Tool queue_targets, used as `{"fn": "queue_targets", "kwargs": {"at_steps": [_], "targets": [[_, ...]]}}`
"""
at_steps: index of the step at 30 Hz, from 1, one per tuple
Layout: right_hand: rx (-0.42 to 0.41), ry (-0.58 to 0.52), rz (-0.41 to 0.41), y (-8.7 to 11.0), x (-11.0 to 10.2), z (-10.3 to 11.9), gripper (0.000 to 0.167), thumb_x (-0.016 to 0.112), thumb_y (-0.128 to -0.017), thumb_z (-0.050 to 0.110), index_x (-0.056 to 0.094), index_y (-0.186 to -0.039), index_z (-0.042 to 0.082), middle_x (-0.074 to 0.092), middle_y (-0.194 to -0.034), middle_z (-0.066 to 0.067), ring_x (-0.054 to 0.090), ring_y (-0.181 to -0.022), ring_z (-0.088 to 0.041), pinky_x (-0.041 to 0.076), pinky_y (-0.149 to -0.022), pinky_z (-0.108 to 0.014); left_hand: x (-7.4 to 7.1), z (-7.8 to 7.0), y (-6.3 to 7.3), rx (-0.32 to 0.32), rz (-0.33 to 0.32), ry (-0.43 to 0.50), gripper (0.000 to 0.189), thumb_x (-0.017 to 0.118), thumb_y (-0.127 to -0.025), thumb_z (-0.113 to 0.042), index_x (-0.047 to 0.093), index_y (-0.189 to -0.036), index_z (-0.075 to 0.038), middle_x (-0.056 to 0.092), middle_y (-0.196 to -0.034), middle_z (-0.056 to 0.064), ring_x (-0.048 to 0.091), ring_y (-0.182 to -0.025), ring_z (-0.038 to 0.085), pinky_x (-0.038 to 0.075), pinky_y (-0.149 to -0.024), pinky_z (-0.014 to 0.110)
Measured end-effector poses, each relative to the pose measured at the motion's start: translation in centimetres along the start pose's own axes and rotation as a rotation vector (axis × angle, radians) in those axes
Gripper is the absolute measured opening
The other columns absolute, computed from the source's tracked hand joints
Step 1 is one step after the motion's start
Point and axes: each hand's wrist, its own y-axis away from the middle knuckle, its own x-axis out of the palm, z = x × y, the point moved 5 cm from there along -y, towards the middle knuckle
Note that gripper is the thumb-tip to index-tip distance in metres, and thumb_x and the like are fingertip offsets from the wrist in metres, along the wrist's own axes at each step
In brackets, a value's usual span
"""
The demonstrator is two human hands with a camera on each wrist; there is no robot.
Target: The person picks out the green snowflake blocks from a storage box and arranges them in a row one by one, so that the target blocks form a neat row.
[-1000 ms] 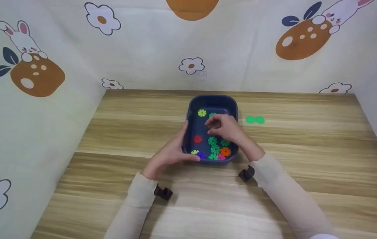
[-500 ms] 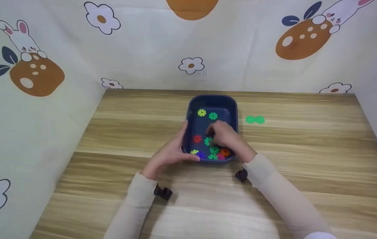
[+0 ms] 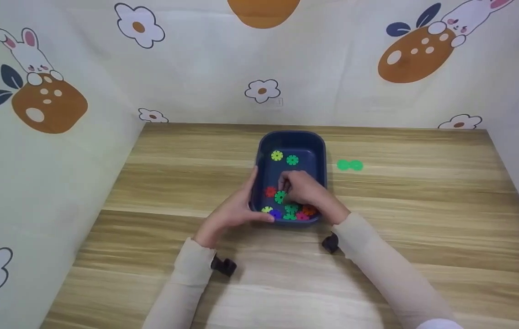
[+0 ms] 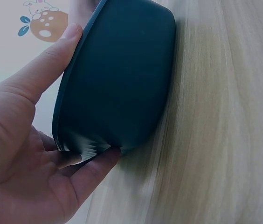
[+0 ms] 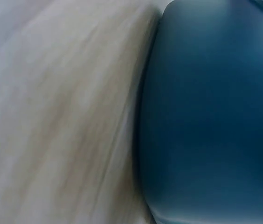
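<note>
A dark blue plastic tub [image 3: 292,135] stands on the wooden table with several toothed plastic discs in it. My left hand [image 3: 235,208] grips its near left corner, thumb along the front rim and fingers against the left side; the left wrist view shows the thumb [image 4: 52,60] on the rim. Inside the tub, my right hand [image 3: 303,187] has its fingers bent downward at a green disc [image 3: 280,197]. Whether they pinch it is unclear, and part of the tub floor is hidden beneath the hand. The right wrist view shows only the tub's outer wall [image 5: 211,116] and blurred table.
Two green discs [image 3: 349,165] lie side by side on the table, right of the tub. A yellow disc [image 3: 277,156] and another green disc [image 3: 292,160] are at the tub's far end. Red [image 3: 270,192], blue [image 3: 275,214] and pink [image 3: 302,215] discs lie nearer.
My right hand has lowered toward the tub's near half, and a green disc by its fingers has shifted left. The far green disc is now uncovered. My left hand stays in place.
</note>
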Motion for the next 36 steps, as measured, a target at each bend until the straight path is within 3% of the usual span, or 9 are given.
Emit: {"fn": "queue_targets", "kwargs": {"at_steps": [10,19,25,36], "targets": [[0.014,-0.125,-0.019,0.0,-0.4,-0.2,0.008,0.073,-0.086,0.006,0.075,-0.092,0.011,0.071,-0.08,-0.004,0.06,-0.069,-0.013,0.05,-0.066,-0.023,0.1,-0.1,-0.1,0.009,0.004,0.02,0.127,0.086,-0.077,-0.017,-0.009,-0.161,-0.022,0.0,-0.17,0.007,0.019,-0.154,0.025,0.018,-0.126,0.045],[-0.016,-0.107,-0.074,0.0,-0.9,0.1,0.011,0.071,-0.086,0.008,0.078,-0.094,0.011,0.077,-0.09,-0.004,0.066,-0.075,-0.012,0.055,-0.071,-0.026,0.0,-0.1,-0.1,0.03,0.003,0.003,0.126,0.087,-0.077,-0.017,-0.008,-0.161,-0.017,0.003,-0.17,0.011,0.025,-0.152,0.029,0.021,-0.125,0.046],[-0.013,-0.157,-0.102,0.1,-1.1,0.1,0.009,0.073,-0.088,0.01,0.078,-0.096,0.011,0.077,-0.092,-0.006,0.07,-0.079,-0.014,0.06,-0.077,-0.032,0.0,0.0,0.0,-0.01,0.0,-0.013,0.126,0.087,-0.078,-0.021,-0.008,-0.161,-0.02,0.001,-0.17,0.007,0.021,-0.153,0.026,0.019,-0.126,0.045],[-0.039,-0.193,-0.155,0.4,-1.7,0.5,0.009,0.074,-0.088,0.01,0.078,-0.097,0.011,0.077,-0.093,-0.007,0.07,-0.08,-0.014,0.06,-0.078,-0.032,0.0,-0.1,0.1,-0.008,0.0,0.001,0.124,0.086,-0.079,-0.019,-0.007,-0.161,-0.02,0.003,-0.17,0.008,0.023,-0.152,0.026,0.019,-0.126,0.046]]}}
